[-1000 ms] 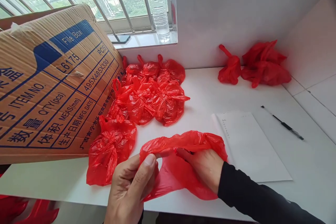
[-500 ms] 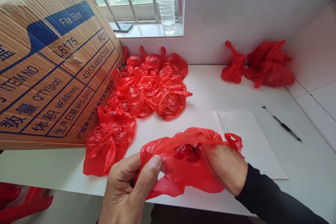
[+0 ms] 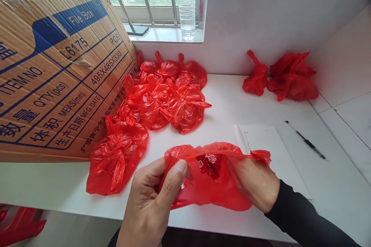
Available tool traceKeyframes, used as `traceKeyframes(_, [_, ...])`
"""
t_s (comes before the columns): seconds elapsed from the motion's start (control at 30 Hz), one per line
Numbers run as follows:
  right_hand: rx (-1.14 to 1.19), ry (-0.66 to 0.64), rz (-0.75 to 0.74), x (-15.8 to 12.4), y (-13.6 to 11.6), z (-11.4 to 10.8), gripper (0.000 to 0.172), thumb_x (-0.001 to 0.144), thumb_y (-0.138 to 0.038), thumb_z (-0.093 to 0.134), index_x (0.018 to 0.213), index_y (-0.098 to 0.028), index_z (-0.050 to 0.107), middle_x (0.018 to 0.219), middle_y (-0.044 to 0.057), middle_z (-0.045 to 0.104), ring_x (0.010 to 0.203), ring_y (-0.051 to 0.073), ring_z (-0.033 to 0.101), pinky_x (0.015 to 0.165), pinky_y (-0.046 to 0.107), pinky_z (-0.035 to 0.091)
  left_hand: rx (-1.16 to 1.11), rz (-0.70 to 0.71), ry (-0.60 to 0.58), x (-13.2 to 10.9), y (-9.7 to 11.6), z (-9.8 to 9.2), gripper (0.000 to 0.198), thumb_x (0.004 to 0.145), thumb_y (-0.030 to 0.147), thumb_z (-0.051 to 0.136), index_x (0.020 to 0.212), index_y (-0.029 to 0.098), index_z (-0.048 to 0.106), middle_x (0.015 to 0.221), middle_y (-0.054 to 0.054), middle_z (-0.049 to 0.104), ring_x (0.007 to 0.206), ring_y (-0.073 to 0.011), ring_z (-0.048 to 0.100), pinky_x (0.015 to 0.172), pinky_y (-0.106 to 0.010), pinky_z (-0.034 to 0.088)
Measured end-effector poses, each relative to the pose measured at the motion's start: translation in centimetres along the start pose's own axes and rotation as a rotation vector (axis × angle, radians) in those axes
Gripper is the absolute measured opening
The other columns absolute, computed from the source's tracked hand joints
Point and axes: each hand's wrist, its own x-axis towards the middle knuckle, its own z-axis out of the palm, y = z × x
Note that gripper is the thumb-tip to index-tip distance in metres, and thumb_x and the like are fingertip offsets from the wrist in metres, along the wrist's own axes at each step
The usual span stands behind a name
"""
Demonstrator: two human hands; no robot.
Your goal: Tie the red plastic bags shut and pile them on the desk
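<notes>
Bag: red, thin, mouth spread, at the near side of the white table; whether it touches the tabletop, I cannot tell.
Wrappers: glossy, dark red with pale print, inside the bag, showing through its mouth.
Left hand: thumb and fingers pinch the bag's left rim.
Right hand: inside the mouth at the right, fingers hidden by the film; whether they grip anything, I cannot tell.
Tied bags: red, knotted, crowded beside the box.
Far bags: red, bunched side by side near the wall.
Paper: flat, partly behind the right hand, small marks along its left.
Pen: right of the paper, apart.
Sill: bottle upright, phone flat.
</notes>
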Motion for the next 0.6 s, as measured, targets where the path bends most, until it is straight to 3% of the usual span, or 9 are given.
traceKeyframes(0.07, [0.023,0.056,-0.04,-1.5,-0.2,-1.0,0.028,0.097,-0.015,0.037,0.104,-0.021,0.063,0.061,-0.001,0.065,0.05,0.019,0.062,0.048,0.029,0.044,0.0,0.044,0.005,0.3,-0.3,-0.4,0.043,0.085,0.049,0.068,0.058,0.02,0.054,0.055,0.003,0.035,0.05,-0.0093,0.03,0.044,-0.021,0.03])
traceKeyframes(0.13, [0.087,0.227,-0.122,-3.4,-0.3,-2.4,0.033,0.102,-0.022,0.037,0.127,-0.027,0.058,0.073,-0.001,0.071,0.057,0.019,0.067,0.054,0.031,0.051,0.001,0.102,0.033,0.5,-0.3,-0.8,0.034,0.082,0.049,0.072,0.065,0.021,0.063,0.058,0.001,0.047,0.052,-0.0108,0.042,0.046,-0.021,0.039])
traceKeyframes(0.23, [0.109,0.568,-0.198,-5.5,0.0,-4.2,0.044,0.101,-0.027,0.049,0.143,-0.04,0.046,0.108,0.0,0.073,0.088,0.02,0.072,0.079,0.032,0.059,0.02,0.144,0.132,0.0,0.3,-1.3,0.025,0.072,0.048,0.081,0.082,0.025,0.076,0.073,-0.002,0.065,0.071,-0.0181,0.062,0.067,-0.025,0.055])
traceKeyframes(0.3, [0.012,0.662,-0.208,-5.7,0.7,-4.8,0.047,0.099,-0.03,0.053,0.144,-0.039,0.046,0.123,0.003,0.066,0.11,0.024,0.066,0.099,0.041,0.053,0.077,0.156,0.199,-0.4,0.6,-1.8,0.028,0.066,0.047,0.084,0.086,0.028,0.078,0.082,-0.003,0.07,0.082,-0.0211,0.065,0.082,-0.03,0.057])
traceKeyframes(0.37, [-0.105,0.578,-0.238,-5.2,1.8,-4.6,0.05,0.099,-0.035,0.052,0.148,-0.034,0.043,0.133,0.006,0.059,0.123,0.028,0.058,0.115,0.053,0.038,0.176,0.209,0.211,-0.6,0.7,-2.4,0.028,0.066,0.044,0.085,0.089,0.029,0.079,0.09,-0.004,0.071,0.093,-0.0234,0.064,0.091,-0.032,0.055])
traceKeyframes(0.43, [-0.185,0.436,-0.223,-4.7,3.3,-4.0,0.052,0.1,-0.039,0.049,0.151,-0.031,0.04,0.131,0.007,0.059,0.122,0.029,0.057,0.119,0.059,0.029,0.268,0.323,0.178,-0.6,0.6,-2.8,0.028,0.068,0.038,0.084,0.094,0.03,0.08,0.103,-0.007,0.068,0.11,-0.0267,0.06,0.096,-0.033,0.054])
traceKeyframes(0.5, [-0.223,0.346,-0.161,-4.5,5.0,-3.2,0.052,0.101,-0.043,0.045,0.151,-0.032,0.038,0.121,0.006,0.064,0.112,0.027,0.062,0.11,0.056,0.041,0.258,0.43,0.146,-0.7,0.4,-2.9,0.028,0.071,0.031,0.083,0.099,0.032,0.08,0.122,-0.008,0.063,0.13,-0.0304,0.051,0.102,-0.036,0.051])
traceKeyframes(0.6, [-0.247,0.377,-0.114,-5.2,7.3,-2.7,0.053,0.099,-0.054,0.046,0.149,-0.037,0.042,0.113,0.004,0.068,0.098,0.025,0.067,0.078,0.038,0.057,0.086,0.453,0.102,-1.1,0.1,-1.7,0.037,0.074,0.029,0.082,0.109,0.039,0.077,0.145,-0.004,0.055,0.142,-0.0327,0.042,0.111,-0.043,0.044])
